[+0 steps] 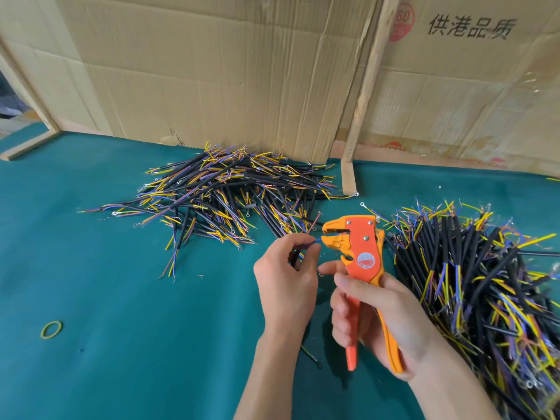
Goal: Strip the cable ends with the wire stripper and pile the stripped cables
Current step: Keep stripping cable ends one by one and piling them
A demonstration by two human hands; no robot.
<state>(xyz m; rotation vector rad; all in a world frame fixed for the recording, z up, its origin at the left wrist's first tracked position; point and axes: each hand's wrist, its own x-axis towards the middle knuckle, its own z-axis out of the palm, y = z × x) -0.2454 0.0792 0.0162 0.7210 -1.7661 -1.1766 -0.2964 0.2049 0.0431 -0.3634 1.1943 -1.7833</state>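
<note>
Left hand (286, 280) pinches a thin, limp cable (303, 242) near its end, feeding a blue core into the wire stripper (362, 259) above the tabletop (121, 298). Right hand (381, 322) grip wraps the handles. Hold the cable close to the tip; it will likely buckle otherwise.

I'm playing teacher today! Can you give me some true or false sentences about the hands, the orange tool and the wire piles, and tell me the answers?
1. The right hand holds the wire stripper. True.
2. The left hand is empty. False: it pinches a cable at the stripper's mouth.
3. The table cover is red. False: it is teal green.
4. A yellow-green rubber band lies on the table. True.
5. There is only one cable pile. False: one pile lies behind the hands, another pile on the right.
</note>
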